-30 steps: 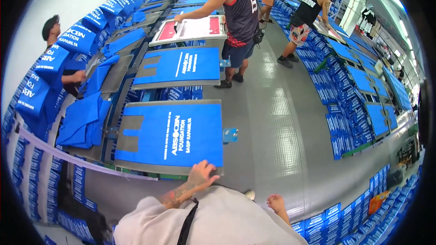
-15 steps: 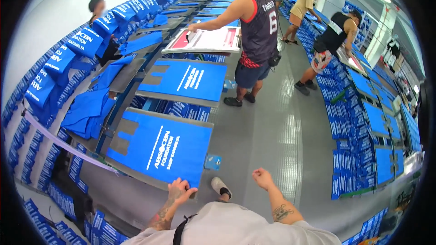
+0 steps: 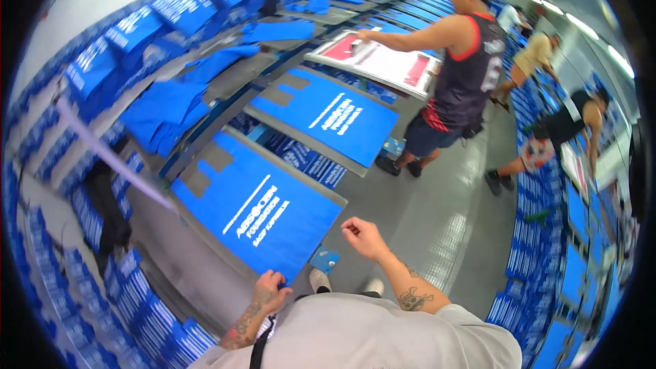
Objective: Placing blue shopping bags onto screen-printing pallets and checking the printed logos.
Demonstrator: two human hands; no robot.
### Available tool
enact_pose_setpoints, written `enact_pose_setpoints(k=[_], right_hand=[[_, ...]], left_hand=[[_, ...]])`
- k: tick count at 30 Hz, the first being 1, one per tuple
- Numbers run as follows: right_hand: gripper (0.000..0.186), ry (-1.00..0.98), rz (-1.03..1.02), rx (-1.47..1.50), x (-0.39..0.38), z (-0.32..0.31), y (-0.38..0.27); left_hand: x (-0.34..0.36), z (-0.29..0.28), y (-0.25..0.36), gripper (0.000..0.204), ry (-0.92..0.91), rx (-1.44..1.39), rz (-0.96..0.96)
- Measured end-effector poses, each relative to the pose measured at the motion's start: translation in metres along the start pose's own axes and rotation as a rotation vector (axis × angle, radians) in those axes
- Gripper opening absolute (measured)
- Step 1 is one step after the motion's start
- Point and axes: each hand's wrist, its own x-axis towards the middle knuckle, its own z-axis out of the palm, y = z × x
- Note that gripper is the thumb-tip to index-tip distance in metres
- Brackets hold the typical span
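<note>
A blue fabric bag panel (image 3: 256,198) with white print and cut-out handles lies flat on a grey board (image 3: 342,199) in front of me. At the board's near corner my left hand (image 3: 270,292) has its fingers closed on the bag's edge, where a bit of blue shows by the thumb. My right hand (image 3: 364,238) hovers beyond the panel's right edge, fingers curled, with nothing visible in it. A second printed blue panel (image 3: 328,117) rests on the board behind.
Ahead, a co-worker (image 3: 465,61) holds a white-and-red screen frame (image 3: 376,61) over another board. Blue bags hang in rows (image 3: 137,34) along the left. A pale strip (image 3: 109,154) juts out at left. More co-workers and stacked blue bags (image 3: 523,253) are on the right.
My view has turned left, so the tables sit further right. My right hand has come leftward, closer to the board's edge; my left hand stays at the near corner.
</note>
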Motion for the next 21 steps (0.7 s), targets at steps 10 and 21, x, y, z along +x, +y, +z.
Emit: enact_pose_setpoints(k=[10,21], right_hand=[[0.032,-0.343,-0.505,-0.462,0.05,0.014,-0.006],[0.042,-0.454,-0.515,-0.633,0.061,-0.003,0.021]], left_hand=[[-0.021,0.03,0.052,0.021,0.23,0.01,-0.293],[-0.015,0.045,0.046,0.015,0.466,0.009,-0.438]])
